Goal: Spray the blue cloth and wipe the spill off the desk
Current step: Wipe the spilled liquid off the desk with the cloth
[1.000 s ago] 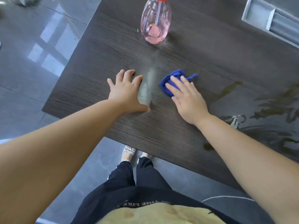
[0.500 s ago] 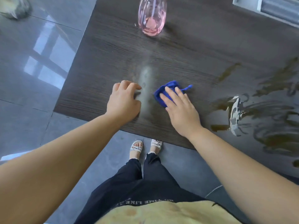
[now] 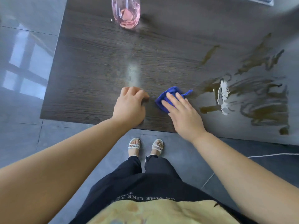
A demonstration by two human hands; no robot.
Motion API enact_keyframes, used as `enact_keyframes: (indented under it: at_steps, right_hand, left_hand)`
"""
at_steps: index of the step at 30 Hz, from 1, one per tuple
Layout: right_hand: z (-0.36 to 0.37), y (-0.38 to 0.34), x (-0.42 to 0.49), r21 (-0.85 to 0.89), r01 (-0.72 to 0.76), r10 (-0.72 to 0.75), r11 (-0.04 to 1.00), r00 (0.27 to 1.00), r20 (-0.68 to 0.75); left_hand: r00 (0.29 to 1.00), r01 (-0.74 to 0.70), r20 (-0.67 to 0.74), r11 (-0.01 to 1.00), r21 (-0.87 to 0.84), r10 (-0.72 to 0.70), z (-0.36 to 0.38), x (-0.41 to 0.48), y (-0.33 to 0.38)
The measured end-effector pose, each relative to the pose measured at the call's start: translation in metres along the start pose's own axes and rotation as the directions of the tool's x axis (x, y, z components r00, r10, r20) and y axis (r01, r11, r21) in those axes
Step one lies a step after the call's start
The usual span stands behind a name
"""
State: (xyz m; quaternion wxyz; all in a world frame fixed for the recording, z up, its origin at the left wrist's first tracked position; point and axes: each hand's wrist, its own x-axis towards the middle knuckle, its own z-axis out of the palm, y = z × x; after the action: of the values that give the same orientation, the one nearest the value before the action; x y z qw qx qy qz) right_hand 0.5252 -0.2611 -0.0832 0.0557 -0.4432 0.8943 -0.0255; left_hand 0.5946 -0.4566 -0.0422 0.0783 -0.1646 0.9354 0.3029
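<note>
Just right of the right hand (image 3: 182,117): spill (image 3: 258,101), starting just beside the blue cloth (image 3: 168,94).
Fingers straight, pressing it onto desk (image 3: 90,75); left hand (image 3: 129,107) curled, empty, farther off.

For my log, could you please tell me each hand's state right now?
Left hand: closed, fingers curled, holding nothing.
Right hand: open, pressing the crumpled blue cloth.
</note>
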Motion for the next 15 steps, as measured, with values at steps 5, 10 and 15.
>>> enact_keyframes:
  at_steps: [5, 10, 15]
  right_hand:
    - [0.003, -0.042, 0.040, 0.109, -0.403, 0.410, 0.908, 0.911, -0.040]
    - [0.008, -0.046, -0.014, 0.072, -0.035, 0.036, 0.997, 0.999, -0.019]
    - [0.005, 0.028, -0.052, 0.064, -0.208, 0.213, 0.976, 0.972, -0.095]
  left_hand:
    - [0.999, 0.048, -0.012, 0.998, 0.039, -0.048, 0.007, 0.003, 0.014]
    - [0.999, 0.037, 0.001, 0.994, 0.098, -0.037, 0.015, 0.007, 0.035]
    - [0.995, -0.003, 0.103, 0.988, 0.154, -0.013, 0.028, 0.011, 0.064]
